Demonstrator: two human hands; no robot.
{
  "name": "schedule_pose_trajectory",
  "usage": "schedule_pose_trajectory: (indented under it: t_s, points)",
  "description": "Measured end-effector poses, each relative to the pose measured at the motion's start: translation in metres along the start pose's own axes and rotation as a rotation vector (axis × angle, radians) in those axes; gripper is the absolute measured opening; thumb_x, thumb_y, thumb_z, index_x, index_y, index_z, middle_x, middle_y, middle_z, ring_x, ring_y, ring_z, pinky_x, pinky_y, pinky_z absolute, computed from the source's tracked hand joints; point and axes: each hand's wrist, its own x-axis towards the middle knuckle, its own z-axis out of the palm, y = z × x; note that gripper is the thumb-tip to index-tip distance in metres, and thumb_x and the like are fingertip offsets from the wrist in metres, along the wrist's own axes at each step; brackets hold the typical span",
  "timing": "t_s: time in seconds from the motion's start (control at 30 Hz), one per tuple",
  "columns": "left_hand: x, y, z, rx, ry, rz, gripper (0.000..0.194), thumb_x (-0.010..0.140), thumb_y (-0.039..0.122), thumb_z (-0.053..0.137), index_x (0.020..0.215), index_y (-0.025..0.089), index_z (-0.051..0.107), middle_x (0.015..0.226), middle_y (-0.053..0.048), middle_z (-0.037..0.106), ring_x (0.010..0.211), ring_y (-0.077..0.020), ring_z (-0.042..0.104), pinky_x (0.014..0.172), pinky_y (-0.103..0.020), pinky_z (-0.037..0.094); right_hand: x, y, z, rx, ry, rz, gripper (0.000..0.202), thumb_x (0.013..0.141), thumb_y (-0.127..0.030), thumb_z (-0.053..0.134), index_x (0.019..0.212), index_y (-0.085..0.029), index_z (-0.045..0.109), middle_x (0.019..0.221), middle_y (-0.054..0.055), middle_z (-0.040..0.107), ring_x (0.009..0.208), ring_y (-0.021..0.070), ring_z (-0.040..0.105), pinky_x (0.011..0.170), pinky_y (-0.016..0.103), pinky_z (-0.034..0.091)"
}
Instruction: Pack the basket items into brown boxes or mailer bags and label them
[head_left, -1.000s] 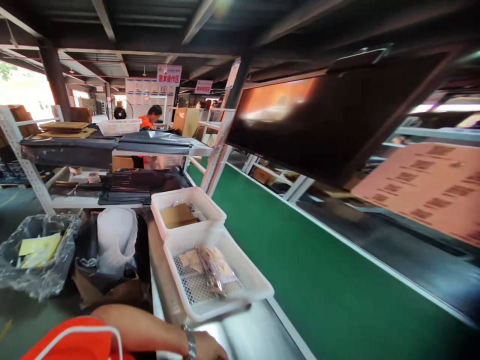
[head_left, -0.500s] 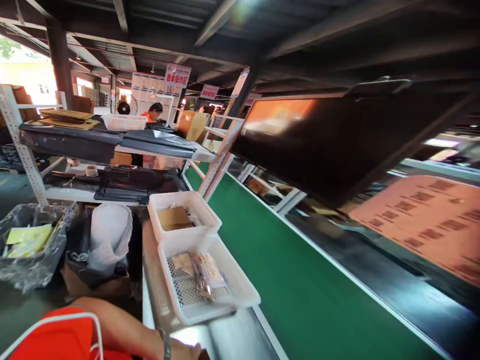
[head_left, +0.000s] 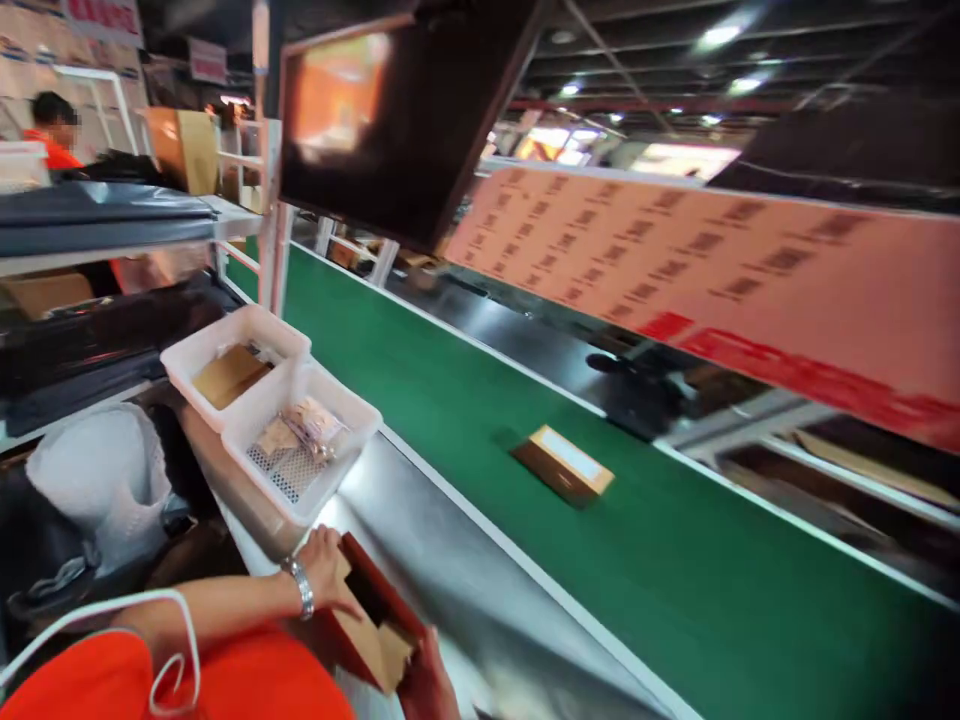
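Shiny metal worktop; brown cardboard box, open, dark inside.

A: Hands first, quick!
B: One left hand, one right hand, and that makes two, with a single watch between them!
A: Boxes, come on!
B: One open box, one belt box, and there's one tall carton at the back!
A: And baskets on the bench?
B: Two! Near basket, far basket!
A: Belts?
B: Just one green belt!
A: Up top?
B: One screen, one pink board, two signs, one co-worker!
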Motion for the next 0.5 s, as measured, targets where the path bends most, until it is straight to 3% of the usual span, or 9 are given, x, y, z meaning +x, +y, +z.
schedule_pose_trajectory:
  t_s: [0.07,0.13,0.23,0.33,0.4,0.5]
  points:
    - [-0.001,-0.010,0.001,-0.120,0.033,0.037,0.116,0.039,0.054,0.107,0.140,0.017,0.064,0.144,-0.024,0.064,0.137,-0.0502,0.061,0.124,-0.059,0.048,-0.007,0.007,0.010,0.102,0.060,-0.009,0.073,0.057,-0.089,0.080,0.091,-0.025,0.080,0.092,0.011,0.083,0.100,0.0416,0.081,0.079,0.051,0.067]
    - [0.000,-0.018,0.002,-0.268,0.028,0.055,0.112,0.049,0.049,0.105,0.147,0.019,0.059,0.151,-0.021,0.061,0.142,-0.0462,0.059,0.125,-0.056,0.048,-0.011,0.015,0.019,0.139,0.146,-0.122,0.066,0.055,-0.072,0.088,0.101,-0.025,0.080,0.102,0.009,0.084,0.103,0.0370,0.079,0.083,0.045,0.065]
    - [0.006,-0.024,0.000,-0.401,-0.034,0.016,0.082,0.075,0.041,0.090,0.148,0.018,0.061,0.151,-0.020,0.065,0.141,-0.0383,0.063,0.124,-0.053,0.049,-0.011,0.028,0.022,0.108,0.204,-0.181,0.076,0.054,-0.056,0.092,0.122,-0.025,0.078,0.119,0.008,0.083,0.105,0.0325,0.078,0.088,0.041,0.063]
    - [0.016,-0.024,-0.003,-0.403,-0.140,0.009,0.062,0.088,0.033,0.080,0.144,0.011,0.064,0.136,-0.019,0.075,0.124,-0.0330,0.073,0.114,-0.046,0.056,-0.012,0.042,0.007,0.074,0.244,-0.193,0.085,0.060,-0.061,0.087,0.135,-0.024,0.073,0.134,0.013,0.078,0.117,0.0325,0.074,0.097,0.043,0.061]
    - [0.021,-0.022,-0.005,-0.387,-0.197,0.029,0.062,0.090,0.031,0.078,0.145,0.007,0.064,0.125,-0.016,0.080,0.111,-0.0302,0.076,0.102,-0.040,0.061,-0.017,0.053,-0.014,-0.034,0.443,-0.247,0.090,0.067,-0.070,0.078,0.142,-0.021,0.069,0.143,0.017,0.073,0.128,0.0344,0.069,0.104,0.046,0.058]
    - [0.028,-0.017,-0.006,-0.374,-0.244,0.066,0.065,0.087,0.028,0.080,0.146,0.005,0.065,0.119,-0.012,0.081,0.103,-0.0274,0.076,0.093,-0.035,0.061,-0.036,0.074,-0.050,-0.357,0.932,-0.322,0.096,0.078,-0.074,0.065,0.151,-0.013,0.060,0.149,0.027,0.065,0.139,0.0413,0.060,0.117,0.053,0.049]
